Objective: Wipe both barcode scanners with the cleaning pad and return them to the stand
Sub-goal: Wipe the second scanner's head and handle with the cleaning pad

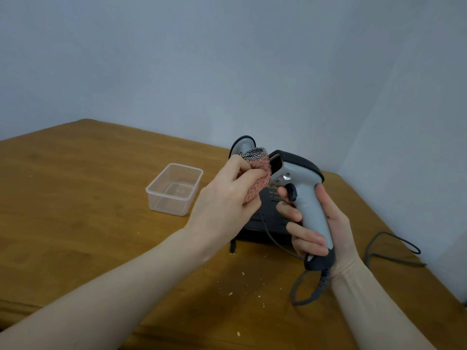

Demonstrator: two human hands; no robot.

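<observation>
My right hand [318,223] grips a grey barcode scanner [303,188] by its handle, held upright above the black stand [267,223], its window facing left. My left hand [227,198] holds a folded pink cleaning pad [257,178] with a black mesh edge, pressed against the scanner's front window. A second scanner [243,144] shows only its grey-and-black head behind my left hand, the rest hidden. The held scanner's coiled cable [321,281] hangs from the handle base.
A clear plastic tub [174,189] stands on the wooden table [88,198] left of the stand. A dark cable [394,246] loops on the table at the right. Crumbs lie near the front. Walls close in behind and on the right.
</observation>
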